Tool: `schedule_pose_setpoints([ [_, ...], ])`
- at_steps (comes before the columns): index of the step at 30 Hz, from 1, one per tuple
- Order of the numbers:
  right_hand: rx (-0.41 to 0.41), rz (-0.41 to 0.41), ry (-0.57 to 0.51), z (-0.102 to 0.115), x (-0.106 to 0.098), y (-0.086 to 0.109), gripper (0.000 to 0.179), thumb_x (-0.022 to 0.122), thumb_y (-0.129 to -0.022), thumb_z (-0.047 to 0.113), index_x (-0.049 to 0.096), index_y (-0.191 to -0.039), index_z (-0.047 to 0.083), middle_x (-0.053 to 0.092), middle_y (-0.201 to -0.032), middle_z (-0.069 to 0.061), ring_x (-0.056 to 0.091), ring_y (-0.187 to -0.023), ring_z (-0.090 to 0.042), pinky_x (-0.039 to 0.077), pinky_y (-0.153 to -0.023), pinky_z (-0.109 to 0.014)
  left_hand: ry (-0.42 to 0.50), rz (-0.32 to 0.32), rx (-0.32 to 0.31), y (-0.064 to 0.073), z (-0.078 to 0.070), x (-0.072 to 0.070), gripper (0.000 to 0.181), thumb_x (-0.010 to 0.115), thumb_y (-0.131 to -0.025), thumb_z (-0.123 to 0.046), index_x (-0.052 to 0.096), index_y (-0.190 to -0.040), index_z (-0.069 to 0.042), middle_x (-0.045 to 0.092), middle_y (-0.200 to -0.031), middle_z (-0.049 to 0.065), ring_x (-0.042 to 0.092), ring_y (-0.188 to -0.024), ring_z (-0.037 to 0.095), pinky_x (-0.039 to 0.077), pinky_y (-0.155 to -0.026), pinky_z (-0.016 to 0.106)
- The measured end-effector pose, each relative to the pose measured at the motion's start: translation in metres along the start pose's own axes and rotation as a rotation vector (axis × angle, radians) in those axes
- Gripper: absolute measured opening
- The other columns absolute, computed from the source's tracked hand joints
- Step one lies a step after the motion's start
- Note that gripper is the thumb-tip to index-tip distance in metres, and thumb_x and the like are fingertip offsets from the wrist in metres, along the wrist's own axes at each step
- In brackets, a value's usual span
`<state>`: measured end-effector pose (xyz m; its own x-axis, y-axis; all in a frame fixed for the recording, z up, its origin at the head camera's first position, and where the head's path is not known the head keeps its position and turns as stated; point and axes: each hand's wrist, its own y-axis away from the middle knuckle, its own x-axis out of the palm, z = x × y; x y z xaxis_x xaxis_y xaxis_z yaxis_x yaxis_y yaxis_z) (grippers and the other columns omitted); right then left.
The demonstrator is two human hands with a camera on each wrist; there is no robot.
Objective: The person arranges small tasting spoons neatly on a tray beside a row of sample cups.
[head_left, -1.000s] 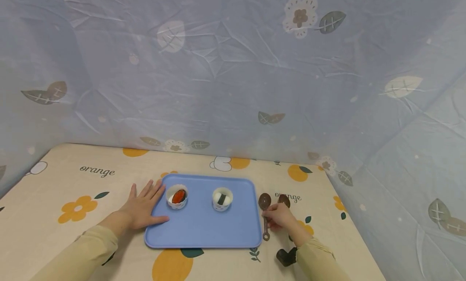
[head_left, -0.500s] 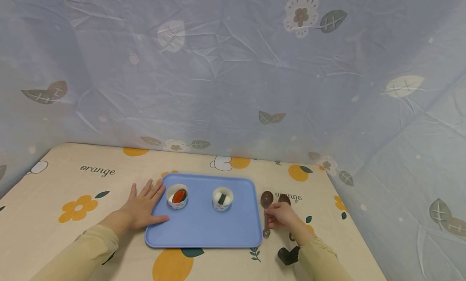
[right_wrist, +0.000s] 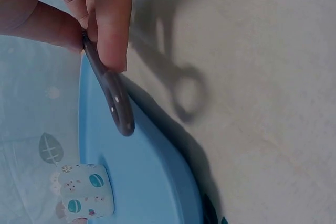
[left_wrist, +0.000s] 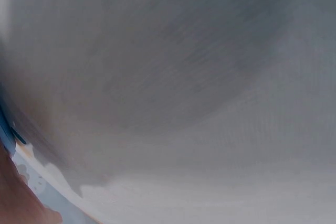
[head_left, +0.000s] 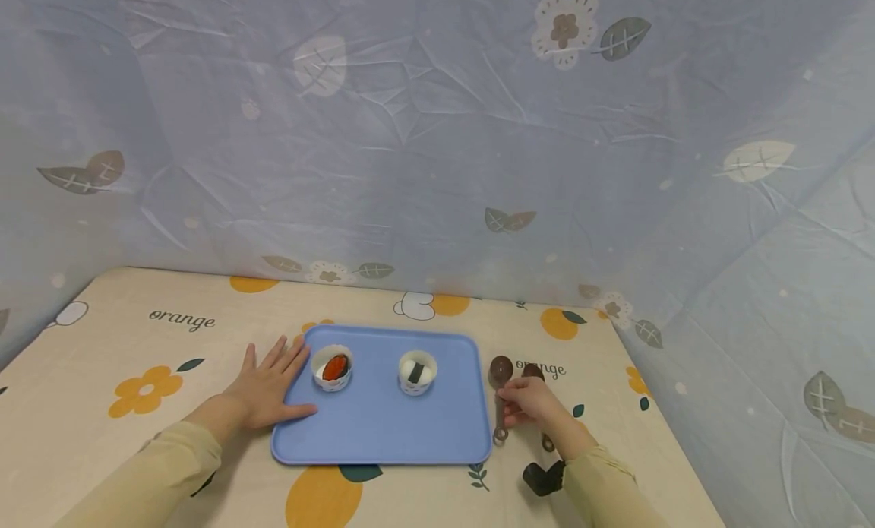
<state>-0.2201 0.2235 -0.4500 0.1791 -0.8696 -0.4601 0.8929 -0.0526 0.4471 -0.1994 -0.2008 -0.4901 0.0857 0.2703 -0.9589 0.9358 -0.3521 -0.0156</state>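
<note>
My right hand (head_left: pixel 536 403) pinches the handle of a dark brown spoon (head_left: pixel 501 370) just right of a blue tray (head_left: pixel 383 441). In the right wrist view, thumb and fingers grip the handle (right_wrist: pixel 116 103), whose looped end casts a shadow on the cloth. A second brown spoon (head_left: pixel 533 371) lies partly hidden behind that hand. With fingers spread, my left hand (head_left: pixel 263 395) rests at the tray's left edge. Two small white cups stand on the tray: the left cup (head_left: pixel 331 386) holds a red-topped sushi piece (head_left: pixel 335 367), the right cup (head_left: pixel 417 389) a white piece with a black band (head_left: pixel 416 373).
A cream tablecloth (head_left: pixel 225 497) with orange prints covers the table. Pale blue patterned fabric (head_left: pixel 424 171) hangs behind it and along the right side. A black object (head_left: pixel 543 478) sits by the right wrist. The left wrist view shows mostly blurred, shadowed cloth (left_wrist: pixel 210 156).
The spoon in my right hand has shifted slightly away from me and to the right, its handle end now further from the table's front. The left hand and tray stay put.
</note>
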Motion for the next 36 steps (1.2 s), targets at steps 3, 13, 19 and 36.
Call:
schedule_pose_setpoints([
  [3,-0.013,0.019,-0.012,0.0,-0.002,0.001,0.015,0.056,-0.09,0.008,0.061,-0.094,-0.005,0.056,-0.065,-0.002,0.056,-0.057,-0.01,0.052,-0.053,-0.023,0.014,0.002,0.003,0.0,-0.001,-0.001,0.104,0.054,-0.075,-0.07,0.026,-0.144,0.003,0.021,-0.152,0.023,0.012,-0.14,0.046,-0.005,-0.104,0.072],
  [13,-0.011,0.025,-0.023,0.002,-0.004,0.002,0.014,0.056,-0.09,0.009,0.061,-0.093,-0.004,0.056,-0.067,-0.002,0.056,-0.057,-0.01,0.052,-0.054,-0.023,0.013,0.025,-0.012,0.001,-0.006,-0.008,0.103,0.055,-0.075,-0.068,0.026,-0.144,0.002,0.02,-0.153,0.023,0.011,-0.14,0.048,-0.004,-0.104,0.073],
  [19,-0.013,0.022,-0.025,0.008,-0.004,0.006,0.015,0.053,-0.091,0.006,0.06,-0.096,-0.006,0.055,-0.067,-0.002,0.054,-0.057,-0.01,0.05,-0.052,-0.022,-0.003,0.027,-0.017,-0.001,-0.001,-0.001,0.104,0.055,-0.075,-0.069,0.025,-0.144,0.003,0.019,-0.153,0.023,0.011,-0.14,0.047,-0.006,-0.105,0.072],
  [36,-0.034,0.017,0.029,0.014,-0.002,0.007,0.017,0.053,-0.092,0.009,0.062,-0.1,-0.004,0.058,-0.073,-0.005,0.057,-0.062,-0.013,0.055,-0.057,-0.026,-0.038,0.02,-0.003,0.001,-0.006,-0.008,0.101,0.055,-0.076,-0.067,0.027,-0.143,0.004,0.023,-0.152,0.024,0.017,-0.139,0.045,0.002,-0.105,0.072],
])
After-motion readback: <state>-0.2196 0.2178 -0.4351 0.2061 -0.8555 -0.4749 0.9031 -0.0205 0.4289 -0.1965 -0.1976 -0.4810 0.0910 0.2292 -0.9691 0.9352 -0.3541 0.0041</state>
